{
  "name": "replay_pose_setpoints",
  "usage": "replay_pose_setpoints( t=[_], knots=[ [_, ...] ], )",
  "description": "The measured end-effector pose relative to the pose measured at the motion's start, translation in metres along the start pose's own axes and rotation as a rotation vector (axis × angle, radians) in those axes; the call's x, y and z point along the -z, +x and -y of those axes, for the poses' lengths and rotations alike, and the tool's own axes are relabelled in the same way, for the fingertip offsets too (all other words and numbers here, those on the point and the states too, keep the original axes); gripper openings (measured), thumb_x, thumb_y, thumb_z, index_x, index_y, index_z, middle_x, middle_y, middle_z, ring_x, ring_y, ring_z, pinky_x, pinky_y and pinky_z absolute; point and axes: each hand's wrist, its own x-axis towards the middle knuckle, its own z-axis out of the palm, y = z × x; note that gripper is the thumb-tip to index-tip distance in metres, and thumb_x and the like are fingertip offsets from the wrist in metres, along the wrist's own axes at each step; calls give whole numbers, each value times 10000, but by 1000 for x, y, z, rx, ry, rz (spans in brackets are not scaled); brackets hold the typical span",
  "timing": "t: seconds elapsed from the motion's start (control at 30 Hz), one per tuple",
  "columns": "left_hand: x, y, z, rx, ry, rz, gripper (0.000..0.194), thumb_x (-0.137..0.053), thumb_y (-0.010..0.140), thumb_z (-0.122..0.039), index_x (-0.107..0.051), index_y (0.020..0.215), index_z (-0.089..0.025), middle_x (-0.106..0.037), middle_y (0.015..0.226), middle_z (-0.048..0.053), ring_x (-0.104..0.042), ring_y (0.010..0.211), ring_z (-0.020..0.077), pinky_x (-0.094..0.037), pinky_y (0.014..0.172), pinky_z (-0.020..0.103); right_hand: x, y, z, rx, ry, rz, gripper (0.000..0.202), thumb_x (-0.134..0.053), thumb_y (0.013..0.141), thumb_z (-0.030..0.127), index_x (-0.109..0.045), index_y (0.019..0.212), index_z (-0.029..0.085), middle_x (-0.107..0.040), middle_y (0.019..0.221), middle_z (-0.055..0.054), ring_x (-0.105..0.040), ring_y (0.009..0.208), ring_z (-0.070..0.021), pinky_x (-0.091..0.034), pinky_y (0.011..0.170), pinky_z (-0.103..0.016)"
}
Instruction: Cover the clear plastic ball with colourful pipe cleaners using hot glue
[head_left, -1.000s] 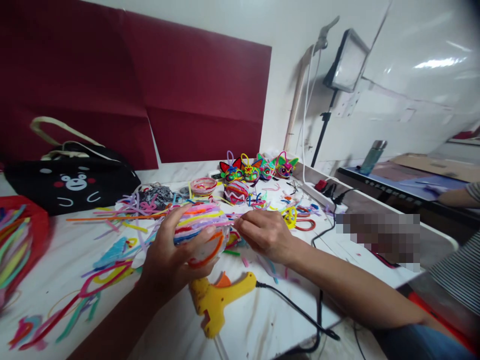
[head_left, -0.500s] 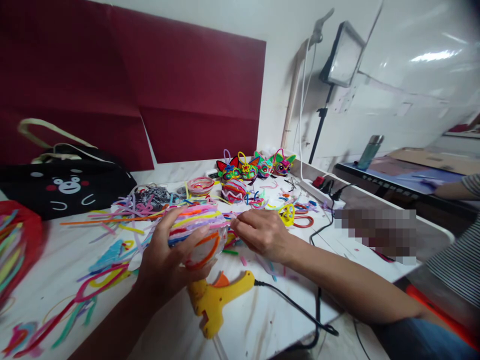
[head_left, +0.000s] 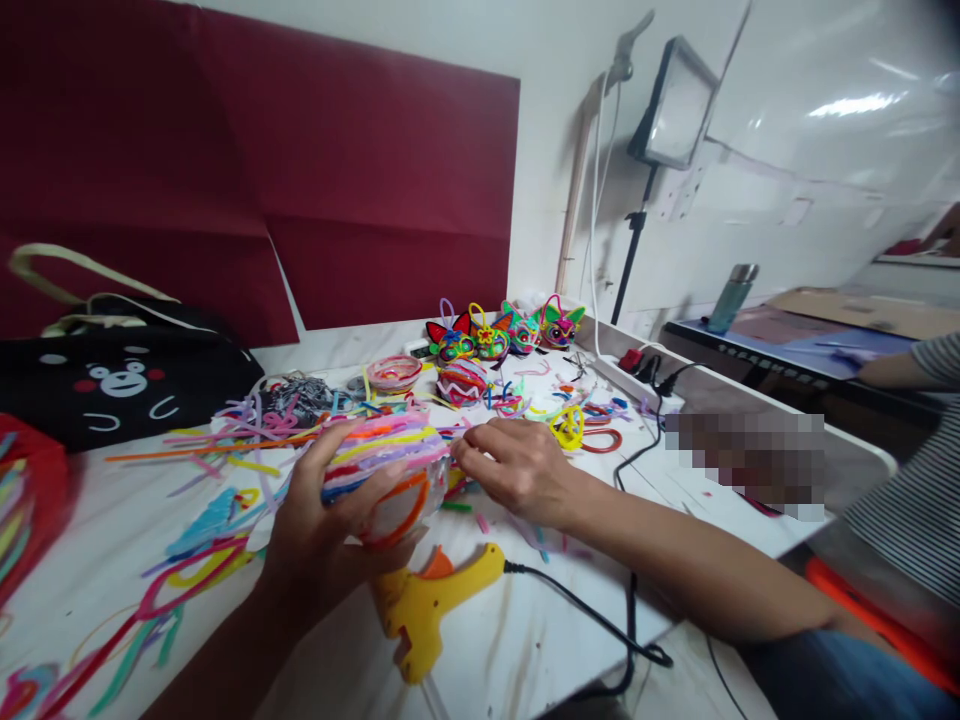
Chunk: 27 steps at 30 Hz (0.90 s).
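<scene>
My left hand [head_left: 319,510] is wrapped round a rounded, clear plastic shell [head_left: 394,505]. Rows of pink, orange, yellow, lilac and blue pipe cleaners [head_left: 386,455] cover its upper side, and an orange one curves along its lower part. At the shell's right end, my right hand [head_left: 517,465] has its fingers pinched together on the end of a pink-lilac pipe cleaner [head_left: 444,434]; the fingertips are partly hidden. Just below the hands, a yellow glue gun [head_left: 442,600] rests on the white table [head_left: 510,650], its black cord running right.
Several colourful animal-head ornaments [head_left: 491,335] stand at the back, near a striped ball [head_left: 463,382] and bowl [head_left: 395,372]. Loose pipe cleaners [head_left: 202,555] litter the left. A black bag [head_left: 127,390], power strip [head_left: 649,385] and lamp [head_left: 675,105] flank the table. Another person's arm [head_left: 907,368] shows far right.
The view has turned slightly, so most things sit a little further left. Both hands keep nearly the same hold on the shell and the pipe cleaner.
</scene>
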Motion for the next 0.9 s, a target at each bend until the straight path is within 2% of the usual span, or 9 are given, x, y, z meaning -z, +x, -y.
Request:
replay_pose_setpoints(
  t=[0.27, 0.4, 0.57, 0.7, 0.9],
  knots=[
    [2, 0, 4, -29, 12, 0, 856, -855, 698, -275, -423, 1436, -311, -410, 1538, 190, -545, 1313, 400, -581, 930, 511, -1, 1, 1, 11, 0, -19, 230, -448, 1036, 136, -644, 915, 146, -632, 744, -24, -526, 655, -148, -359, 559, -288],
    [0, -4, 7, 19, 1, -7, 893, -877, 658, -317, -418, 1424, -348, -437, 1512, 166, -559, 1298, 407, -585, 922, 538, -3, 1, 1, 3, -7, -51, 169, -503, 1022, 147, -645, 930, 152, -613, 751, -19, -523, 675, -147, -361, 585, -288],
    [-2, -3, 5, 111, -73, -61, 810, -846, 674, -353, -450, 1380, -345, -479, 1462, 147, -551, 1306, 411, -551, 966, 597, -4, 5, 2, 6, 15, -62, 200, -507, 1014, 127, -666, 894, 144, -627, 759, -41, -524, 699, -163, -366, 611, -311],
    [-3, -3, 2, 134, -82, -52, 818, -865, 654, -337, -455, 1362, -324, -503, 1435, 154, -561, 1294, 402, -558, 955, 589, -6, 5, 3, -17, 59, -73, 202, -491, 1021, 128, -677, 943, 132, -640, 786, -58, -533, 717, -170, -378, 634, -316],
    [-2, 5, -7, 204, -170, -149, 718, -819, 695, -352, -486, 1328, -306, -557, 1401, 138, -573, 1275, 397, -539, 948, 632, -6, 8, -1, -137, 298, -56, 167, -541, 1009, 186, -695, 1063, 150, -686, 890, -81, -604, 828, -196, -466, 724, -324]
  ],
)
